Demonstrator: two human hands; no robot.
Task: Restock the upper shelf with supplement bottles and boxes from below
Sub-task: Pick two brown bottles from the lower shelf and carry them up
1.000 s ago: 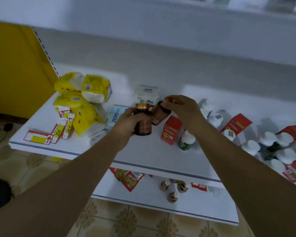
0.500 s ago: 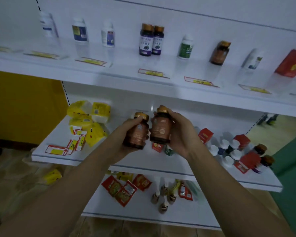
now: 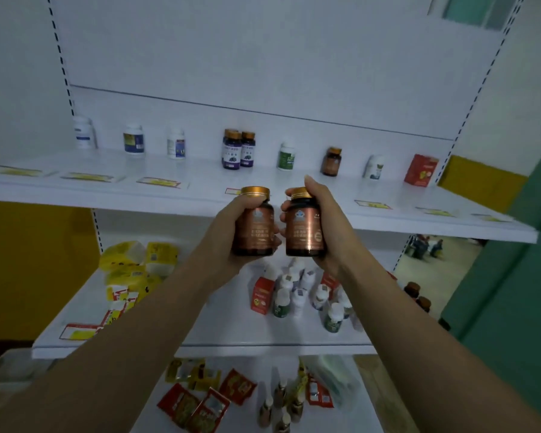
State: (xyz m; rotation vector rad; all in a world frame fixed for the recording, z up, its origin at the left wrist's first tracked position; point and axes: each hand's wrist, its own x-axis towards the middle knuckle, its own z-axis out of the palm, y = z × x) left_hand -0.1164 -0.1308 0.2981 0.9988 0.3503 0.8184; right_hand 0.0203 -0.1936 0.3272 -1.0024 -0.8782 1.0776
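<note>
The left amber bottle (image 3: 253,225) and the right amber bottle (image 3: 305,226) have come up from the lower shelf (image 3: 225,332) within the last second; they now hang just in front of the upper shelf (image 3: 113,195), about level with its front edge and not yet over it; the left grip (image 3: 231,235) is wrapped round the left one, the right grip (image 3: 327,226) curled round the right one with one fingertip raised above its cap; the two stand upright, side by side, nearly touching; on the upper shelf, behind the held pair and slightly to the right, stands a lone matching amber bottle (image 3: 331,161) with bare board either side of it; so the pick is done and the carry nearly so; I judge that what remains is to reach both over the upper shelf's edge and set them beside that match, labels outward; the risk is knocking it over while both hands are full
</note>
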